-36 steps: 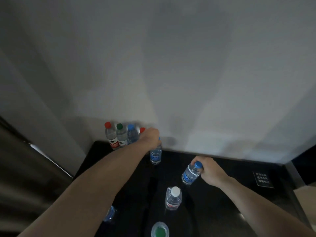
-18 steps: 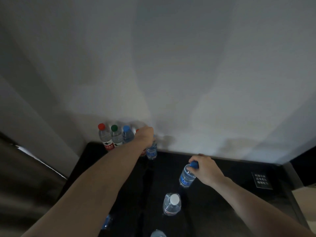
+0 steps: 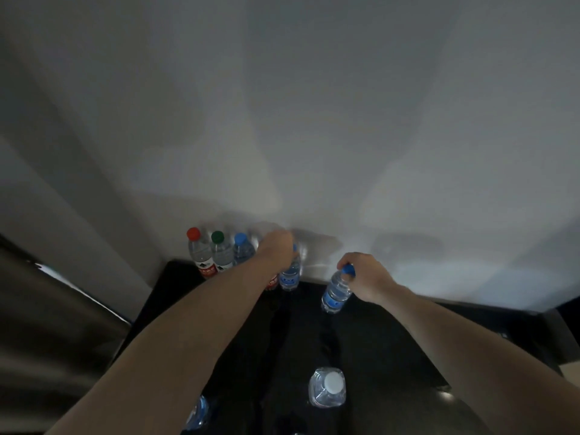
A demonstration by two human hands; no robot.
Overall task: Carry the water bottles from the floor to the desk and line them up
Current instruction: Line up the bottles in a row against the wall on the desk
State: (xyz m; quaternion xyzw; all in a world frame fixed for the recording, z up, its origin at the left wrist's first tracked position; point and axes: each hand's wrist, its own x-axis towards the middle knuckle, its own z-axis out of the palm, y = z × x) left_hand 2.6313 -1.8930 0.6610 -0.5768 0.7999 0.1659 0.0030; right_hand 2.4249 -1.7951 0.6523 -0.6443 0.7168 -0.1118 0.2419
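A row of bottles stands along the wall on the black desk [image 3: 392, 356]: a red-capped bottle [image 3: 201, 255], a green-capped bottle [image 3: 221, 254] and a blue-capped bottle [image 3: 242, 252]. My left hand [image 3: 277, 248] grips the top of a blue-labelled bottle [image 3: 290, 274] at the row's right end; another red-labelled bottle [image 3: 272, 282] peeks from under my wrist. My right hand [image 3: 365, 274] holds a second blue-capped bottle [image 3: 336, 291] by its neck, tilted, to the right of the row. A white-capped bottle [image 3: 328, 387] stands nearer to me.
A pale wall [image 3: 314, 120] rises directly behind the desk. Another bottle [image 3: 197, 414] sits at the bottom left, partly hidden by my left forearm. A dark cabinet or door [image 3: 47, 340] lies to the left. The desk's right edge ends near a lighter surface [image 3: 568, 372].
My left hand has brought its bottle back toward the wall, beside the row. My right hand has carried its bottle farther toward the wall. The view has tilted up.
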